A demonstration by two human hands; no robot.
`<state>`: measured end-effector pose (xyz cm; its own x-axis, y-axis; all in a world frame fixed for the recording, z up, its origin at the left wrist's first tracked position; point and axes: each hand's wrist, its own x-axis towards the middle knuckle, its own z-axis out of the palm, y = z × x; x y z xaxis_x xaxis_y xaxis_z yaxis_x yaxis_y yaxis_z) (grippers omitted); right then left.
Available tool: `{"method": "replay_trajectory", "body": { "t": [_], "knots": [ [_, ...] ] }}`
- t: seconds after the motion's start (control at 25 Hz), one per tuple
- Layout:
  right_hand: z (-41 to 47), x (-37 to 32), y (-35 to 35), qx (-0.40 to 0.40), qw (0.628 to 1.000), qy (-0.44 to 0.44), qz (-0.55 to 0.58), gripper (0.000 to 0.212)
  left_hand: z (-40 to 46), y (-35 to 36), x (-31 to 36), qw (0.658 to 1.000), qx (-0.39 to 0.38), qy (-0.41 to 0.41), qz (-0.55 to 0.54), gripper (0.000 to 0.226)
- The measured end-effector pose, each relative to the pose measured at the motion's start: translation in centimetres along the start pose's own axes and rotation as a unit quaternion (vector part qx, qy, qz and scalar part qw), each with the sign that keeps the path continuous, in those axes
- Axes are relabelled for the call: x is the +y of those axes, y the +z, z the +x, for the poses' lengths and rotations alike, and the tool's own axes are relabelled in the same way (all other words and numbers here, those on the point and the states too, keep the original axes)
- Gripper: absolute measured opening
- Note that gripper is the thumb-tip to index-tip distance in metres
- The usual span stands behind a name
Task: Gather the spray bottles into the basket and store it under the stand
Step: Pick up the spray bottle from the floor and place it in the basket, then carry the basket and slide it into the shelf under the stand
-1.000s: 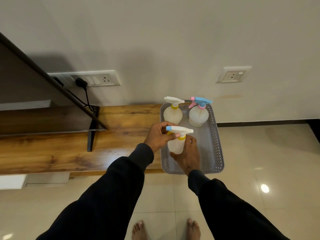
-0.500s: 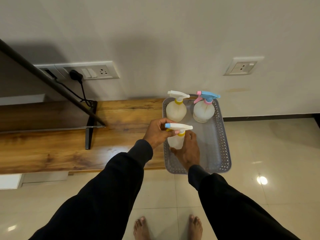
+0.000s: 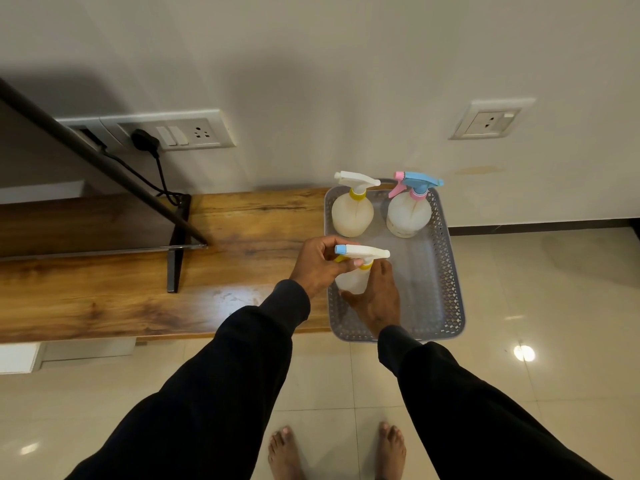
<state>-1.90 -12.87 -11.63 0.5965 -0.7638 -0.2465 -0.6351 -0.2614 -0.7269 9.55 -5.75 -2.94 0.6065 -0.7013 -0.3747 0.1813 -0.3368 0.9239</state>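
Observation:
A grey perforated basket [image 3: 450,271] sits on the right end of the wooden stand [image 3: 138,289], overhanging its edge. At the basket's far end stand two pale spray bottles: one with a white trigger and yellow collar [image 3: 352,213], one with a blue and pink trigger [image 3: 408,214]. A third spray bottle [image 3: 355,275], white trigger with a blue nozzle tip, is upright over the basket's near left part. My left hand [image 3: 317,268] grips its trigger head. My right hand [image 3: 375,299] wraps its body from the near side.
A dark TV panel [image 3: 86,161] and its black foot [image 3: 176,251] stand on the stand's left part, with a plugged cable at the wall switchboard [image 3: 173,133]. A second wall socket [image 3: 488,121] is at right. Glossy tiled floor [image 3: 536,323] and my bare feet lie below.
The hands and the held bottle keep their grip and place over the basket; only the camera view has shifted slightly.

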Motion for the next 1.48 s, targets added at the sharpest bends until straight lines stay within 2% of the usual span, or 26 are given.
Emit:
{"method": "replay_trajectory", "body": {
  "t": [0.08,0.2,0.28,0.36,0.52,0.6,0.68,0.76,0.88,1.0,1.08,1.16,1.48],
  "knots": [
    [0.0,0.0,-0.1,-0.001,1.0,-0.008,-0.018,0.09,-0.1,-0.2,0.2,1.0,-0.002,-0.005,0.002,0.038],
    [-0.4,0.0,-0.8,-0.002,0.999,-0.004,-0.039,0.11,-0.7,-1.2,0.4,0.999,-0.013,-0.028,0.043,0.071],
    [-0.9,-0.2,-1.9,-0.003,0.999,0.0,-0.047,0.112,-1.5,-2.2,0.4,0.997,0.007,-0.06,0.05,0.088],
    [-1.7,-0.1,-3.3,0.004,0.999,0.002,-0.051,0.11,-2.6,-3.2,0.3,0.995,0.045,-0.085,0.04,0.093],
    [-3.0,1.0,-7.1,0.072,0.996,-0.011,-0.06,0.087,-5.0,-3.7,-1.5,0.985,0.105,-0.137,0.032,0.081],
    [-2.9,1.9,-9.4,0.129,0.988,0.002,-0.084,0.075,-5.5,-3.2,-2.7,0.979,0.107,-0.174,0.026,0.07],
    [-2.3,3.3,-11.1,0.154,0.982,0.037,-0.102,0.071,-5.5,-2.1,-3.9,0.975,0.092,-0.202,0.025,0.062],
    [-1.6,5.0,-12.3,0.13,0.982,0.083,-0.107,0.076,-5.1,-0.6,-4.6,0.975,0.072,-0.209,0.008,0.064],
    [-0.8,7.4,-13.4,0.041,0.985,0.149,-0.076,0.084,-4.3,1.5,-5.5,0.98,0.045,-0.195,-0.013,0.057],
    [-0.7,9.3,-13.6,-0.011,0.986,0.156,-0.053,0.07,-3.7,2.6,-6.4,0.981,0.051,-0.18,0.054,0.051],
    [-0.7,10.1,-13.3,-0.019,0.988,0.146,-0.037,0.045,-3.4,2.7,-6.9,0.978,0.056,-0.179,0.094,0.052],
    [-0.7,10.5,-12.9,-0.02,0.989,0.139,-0.037,0.033,-3.3,2.6,-7.5,0.975,0.058,-0.178,0.119,0.047],
    [-0.8,10.8,-12.2,0.018,0.992,0.128,-0.011,0.027,-3.1,2.6,-8.1,0.973,0.063,-0.171,0.14,0.046]
  ]
}}
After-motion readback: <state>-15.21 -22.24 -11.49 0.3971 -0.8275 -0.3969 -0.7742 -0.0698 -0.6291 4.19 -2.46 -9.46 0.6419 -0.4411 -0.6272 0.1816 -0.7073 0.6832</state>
